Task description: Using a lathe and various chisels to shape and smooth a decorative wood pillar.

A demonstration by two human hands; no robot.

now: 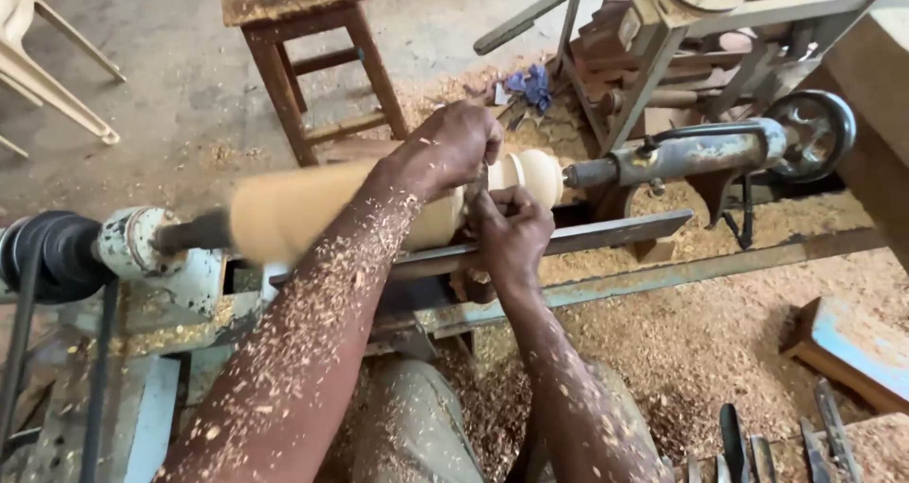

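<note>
A pale wooden workpiece [312, 213] spins on a wood lathe, blurred by its motion, with a rounded bulb shaped at its right end [535, 173]. My left hand [453, 147] reaches over the top of the workpiece, fingers curled down near the groove beside the bulb. My right hand [511, 237] is closed on a tool handle resting on the metal tool rest [606, 232], just below that groove. The tool's tip is hidden between my hands. Both forearms are covered in wood shavings. The tailstock [682, 153] presses the bulb end.
The headstock with its black pulley [52, 254] is at the left. A wooden stool [303, 47] stands behind the lathe. Several chisels [757, 445] lie at the bottom right beside a blue-edged block [852, 350]. Sawdust covers the floor and the lathe bed [663, 279].
</note>
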